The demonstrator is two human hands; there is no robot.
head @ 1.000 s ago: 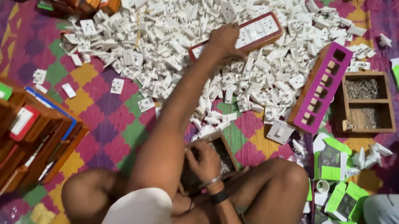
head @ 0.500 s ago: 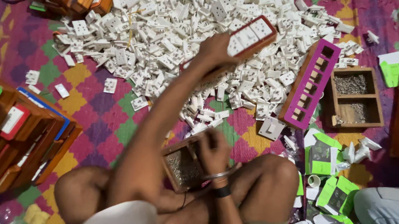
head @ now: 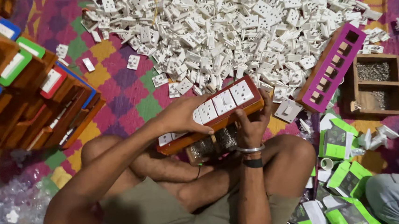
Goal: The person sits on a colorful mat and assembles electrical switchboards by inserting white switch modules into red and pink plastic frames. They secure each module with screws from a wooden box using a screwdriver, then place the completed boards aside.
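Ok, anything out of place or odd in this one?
A few white socket pieces lie loose on the patterned mat, apart from the big pile. Otherwise nothing: both the left hand and right hand hold the board over the lap.

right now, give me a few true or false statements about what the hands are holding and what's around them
1. Both hands hold one socket board. True.
2. The left hand rests on the white pile. False: it grips the board's left part.
3. The purple frame lies right of the board, empty. True.
4. The screw box sits left of the person. False: it is at the right, past the purple frame.
5. The right hand is bare at the wrist. False: it wears a bangle and a dark band.
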